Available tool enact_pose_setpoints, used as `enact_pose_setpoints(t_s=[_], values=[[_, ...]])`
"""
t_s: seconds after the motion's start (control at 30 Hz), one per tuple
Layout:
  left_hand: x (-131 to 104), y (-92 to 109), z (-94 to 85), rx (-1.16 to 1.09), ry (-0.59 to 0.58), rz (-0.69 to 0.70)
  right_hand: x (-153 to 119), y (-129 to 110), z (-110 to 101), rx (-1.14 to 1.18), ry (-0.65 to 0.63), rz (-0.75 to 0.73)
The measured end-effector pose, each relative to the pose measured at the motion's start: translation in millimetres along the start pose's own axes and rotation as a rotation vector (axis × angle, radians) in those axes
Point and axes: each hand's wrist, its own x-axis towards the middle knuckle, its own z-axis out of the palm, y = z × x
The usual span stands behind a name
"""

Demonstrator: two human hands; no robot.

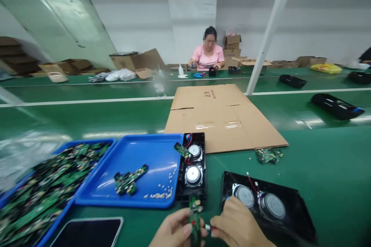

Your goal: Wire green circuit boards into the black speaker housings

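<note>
Upright between the fingers and thumb of my left hand (176, 230) is a green circuit board (195, 216). Close beside the board, my right hand (239, 224) pinches a small white plug connector (207, 227) with a bit of red wire. Under and behind my right hand lies a black speaker housing (290, 204) with two round speakers and loose red wires. Another black speaker housing (180, 185) stands just beyond my left hand, with a small circuit board (182, 150) wired on top of it.
On the left, a blue tray (124, 202) holds a few boards and small white connectors. Left of it sits a tray heaped with circuit boards (55, 185). A phone (89, 233) lies in front. Flattened cardboard (220, 119) lies ahead; a person in pink (208, 56) works across.
</note>
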Motion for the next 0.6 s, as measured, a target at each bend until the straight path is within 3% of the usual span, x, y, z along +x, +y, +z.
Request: enact_pose_setpoints(t_s=[0.1, 0.23, 0.47, 0.6], values=[[6.3, -13.0, 10.5, -0.126, 0.047, 0.169, 2.0, -5.7, 14.0, 0.034, 0.142, 0.067], [0.1, -21.4, 13.7, -0.166, 0.121, 0.247, 5.4, -9.7, 9.4, 0.065, 0.075, 0.129], [-23.7, -2.0, 38.8, -0.344, 0.292, 0.425, 14.7, -15.5, 6.7, 0.150, 0.116, 0.075], [-23.5, 3.2, 48.7, -0.280, 0.439, 0.541, 17.5, -17.1, 11.8, 0.099, 0.179, 0.082]])
